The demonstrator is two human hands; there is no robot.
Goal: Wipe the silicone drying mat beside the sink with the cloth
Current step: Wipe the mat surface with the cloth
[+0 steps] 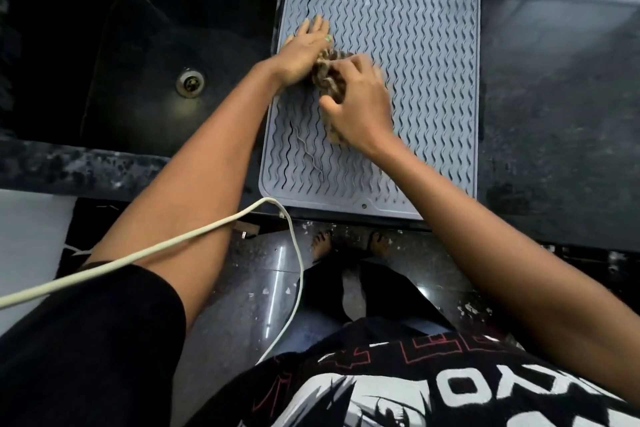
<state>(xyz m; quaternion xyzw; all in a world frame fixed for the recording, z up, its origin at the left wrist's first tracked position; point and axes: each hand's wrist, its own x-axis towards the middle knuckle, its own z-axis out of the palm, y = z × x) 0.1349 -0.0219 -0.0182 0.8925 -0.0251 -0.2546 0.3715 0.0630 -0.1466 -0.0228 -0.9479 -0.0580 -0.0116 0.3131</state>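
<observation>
A grey silicone drying mat (426, 80) with wavy ridges lies on the dark counter just right of the sink. A crumpled brown patterned cloth (329, 74) rests on the mat's left half. My right hand (360, 107) is closed on the cloth, covering most of it. My left hand (306, 48) lies with fingers spread on the mat's left part, its palm side touching the cloth's upper edge.
A black sink (156, 73) with a metal drain (189, 82) sits left of the mat. Dark stone counter (554, 114) extends to the right. A white cable (173, 241) crosses my left forearm and hangs down in front of the counter edge.
</observation>
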